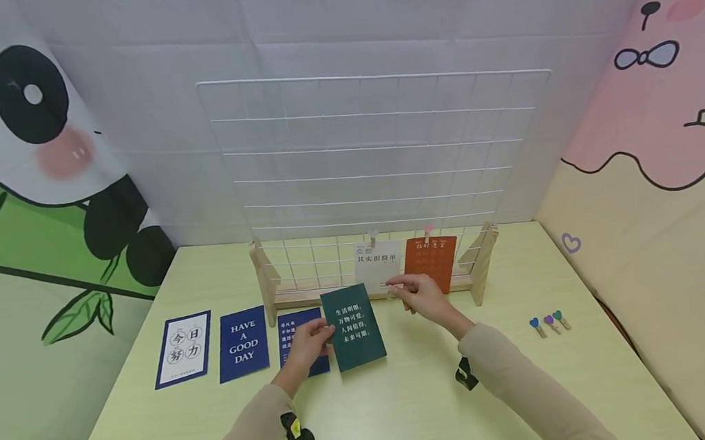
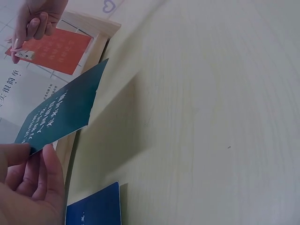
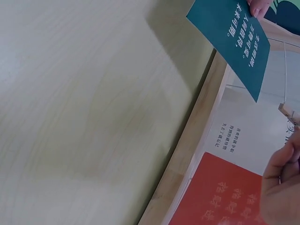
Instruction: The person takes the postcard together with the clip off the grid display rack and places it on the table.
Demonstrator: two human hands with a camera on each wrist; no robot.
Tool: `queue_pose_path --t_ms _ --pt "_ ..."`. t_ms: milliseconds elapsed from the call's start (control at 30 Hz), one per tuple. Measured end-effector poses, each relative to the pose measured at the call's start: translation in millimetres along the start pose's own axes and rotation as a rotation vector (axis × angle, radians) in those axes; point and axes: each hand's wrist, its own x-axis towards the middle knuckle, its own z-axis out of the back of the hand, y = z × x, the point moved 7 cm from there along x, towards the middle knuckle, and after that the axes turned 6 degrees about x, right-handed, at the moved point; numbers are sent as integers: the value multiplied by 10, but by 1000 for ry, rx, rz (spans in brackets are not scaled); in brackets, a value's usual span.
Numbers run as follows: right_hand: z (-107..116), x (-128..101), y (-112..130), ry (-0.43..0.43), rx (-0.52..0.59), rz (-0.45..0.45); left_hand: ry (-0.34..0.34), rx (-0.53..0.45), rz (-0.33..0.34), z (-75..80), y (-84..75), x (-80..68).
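Observation:
My left hand (image 1: 305, 348) pinches a dark green card (image 1: 355, 327) by its left edge, thumb on the printed face. The card is tilted above the table and casts a shadow there. Between the thumb and fingertips of my right hand (image 1: 423, 298) is a small wooden clothespin (image 3: 287, 112), held in front of the grid rack. Behind it a white card (image 1: 376, 263) hangs from the white wire grid (image 1: 311, 251), and to its right a red-orange card (image 1: 439, 261). A clip (image 1: 428, 233) with a pink top fastens the red-orange card.
Below my left hand lies a blue card (image 1: 292, 318), partly covered. Further left are another blue card (image 1: 243, 344) and a white card with a blue border (image 1: 182, 349). Several heart-topped clothespins (image 1: 550, 324) lie at the right. Wooden feet (image 1: 484, 265) support the grid.

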Motion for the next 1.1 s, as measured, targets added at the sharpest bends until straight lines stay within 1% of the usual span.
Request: queue_pose_path --t_ms 100,267,400,500,700,833,933,1100 --pt "54 -27 -47 10 5 -14 9 5 14 -15 24 -6" --pt "153 -68 -139 57 6 -29 21 -3 52 -28 65 -11" --pt "251 -117 -241 104 -1 -62 33 0 85 -37 117 -5" --pt "338 -168 -316 120 -1 -89 37 -2 103 -41 156 3" --pt "524 -282 -459 109 -2 -146 54 6 102 -44 197 3" --pt "649 -353 -560 94 -39 -179 61 11 105 -43 209 -7" --pt "743 -410 -648 102 -64 -201 63 17 103 -41 211 -9" --pt "911 -521 -772 112 -75 -246 63 18 103 -35 233 9"
